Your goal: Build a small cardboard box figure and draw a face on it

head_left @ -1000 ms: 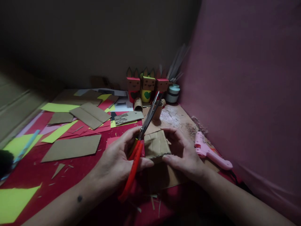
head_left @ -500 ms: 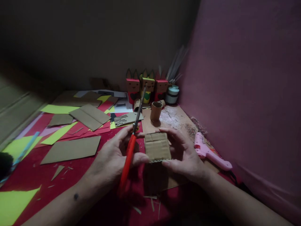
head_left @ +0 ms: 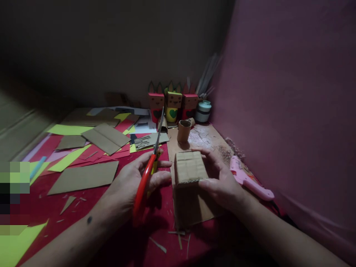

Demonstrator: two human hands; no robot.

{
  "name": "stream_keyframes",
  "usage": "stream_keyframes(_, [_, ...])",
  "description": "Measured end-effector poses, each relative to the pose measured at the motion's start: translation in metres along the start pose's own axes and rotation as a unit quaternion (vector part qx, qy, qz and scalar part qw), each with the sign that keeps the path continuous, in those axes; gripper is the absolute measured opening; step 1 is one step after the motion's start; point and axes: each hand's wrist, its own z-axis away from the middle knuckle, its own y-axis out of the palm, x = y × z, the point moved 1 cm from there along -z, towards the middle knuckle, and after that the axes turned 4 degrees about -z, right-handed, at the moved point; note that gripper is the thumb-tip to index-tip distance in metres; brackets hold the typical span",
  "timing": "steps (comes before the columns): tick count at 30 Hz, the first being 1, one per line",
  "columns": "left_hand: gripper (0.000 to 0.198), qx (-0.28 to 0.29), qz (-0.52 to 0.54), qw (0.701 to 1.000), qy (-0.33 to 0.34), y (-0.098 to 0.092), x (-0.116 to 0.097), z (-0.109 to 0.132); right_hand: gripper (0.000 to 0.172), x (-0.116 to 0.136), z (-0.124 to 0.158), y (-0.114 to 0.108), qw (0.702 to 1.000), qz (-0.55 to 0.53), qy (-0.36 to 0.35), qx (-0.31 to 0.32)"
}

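My right hand (head_left: 226, 187) grips a small cardboard box (head_left: 190, 167) from its right side, with the thumb at the near edge and the fingers behind. Bits of corrugated edge show along the box's near top side. To the left of the box, my left hand (head_left: 126, 181) holds red-handled scissors (head_left: 145, 178), whose blades point up and away. The thumb and a finger of that hand are stretched towards the box, a small gap short of it. Under the box lies a cardboard sheet (head_left: 191, 213).
A cardboard tube (head_left: 184, 132) stands behind the box. Three decorated cardboard figures (head_left: 171, 107) and a pale blue jar (head_left: 203, 112) line the back. At right lies a pink glue gun (head_left: 251, 183). Coloured paper and cardboard pieces (head_left: 83, 178) spread over the red cloth (head_left: 116, 241) at left.
My left hand has let go of the box and moved slightly left, with the scissors swinging left and down. The box has shifted a little right, held in my right hand.
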Motion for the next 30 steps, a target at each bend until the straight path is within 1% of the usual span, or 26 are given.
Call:
stream_keyframes(3, [0.038, -0.015, -0.006, 0.999, -0.049, 0.0, 0.002, 0.0, 0.066, -0.002, -0.002, -0.002, 0.999, -0.029, 0.017, -0.012])
stream_keyframes(4, [0.04, -0.014, -0.015, 0.998, -0.052, 0.0, 0.002, 0.001, 0.067, -0.002, -0.002, -0.002, 0.999, -0.034, 0.021, -0.013])
stream_keyframes(9, [0.041, 0.011, -0.013, 0.999, -0.034, 0.0, 0.005, 0.003, 0.068, -0.001, -0.002, -0.003, 0.998, -0.054, 0.032, -0.018])
stream_keyframes(13, [0.043, 0.035, -0.014, 0.999, -0.034, -0.002, 0.01, 0.001, 0.06, -0.002, -0.002, -0.002, 0.997, -0.063, 0.039, -0.015])
stream_keyframes(16, [0.044, 0.041, -0.004, 0.999, -0.027, -0.001, 0.012, 0.001, 0.056, -0.005, -0.002, -0.001, 0.996, -0.044, 0.063, -0.04])
stream_keyframes(19, [0.06, 0.035, 0.009, 0.999, -0.025, 0.004, 0.011, 0.006, 0.061, -0.008, -0.002, -0.002, 0.993, -0.015, 0.098, -0.058])
stream_keyframes(21, [0.072, 0.016, 0.015, 0.999, -0.025, 0.007, 0.01, 0.009, 0.067, -0.01, -0.002, -0.002, 0.99, -0.009, 0.123, -0.062])
stream_keyframes(23, [0.076, 0.004, 0.016, 0.999, -0.029, 0.007, 0.01, 0.01, 0.068, -0.011, -0.002, -0.003, 0.989, -0.011, 0.136, -0.06])
stream_keyframes(25, [0.07, 0.019, 0.008, 0.999, -0.034, 0.006, 0.01, 0.008, 0.068, -0.011, -0.002, -0.004, 0.99, -0.017, 0.132, -0.051])
stream_keyframes(26, [0.064, 0.029, 0.002, 0.999, -0.033, 0.005, 0.01, 0.006, 0.069, -0.01, -0.001, -0.004, 0.99, -0.021, 0.128, -0.047])
stream_keyframes(28, [0.046, 0.04, -0.012, 0.999, -0.029, 0.001, 0.009, 0.003, 0.076, -0.01, -0.001, -0.003, 0.991, -0.029, 0.125, -0.042])
stream_keyframes(30, [0.029, 0.036, -0.032, 0.999, -0.007, -0.002, 0.006, 0.002, 0.082, -0.009, 0.0, -0.002, 0.992, -0.022, 0.117, -0.045])
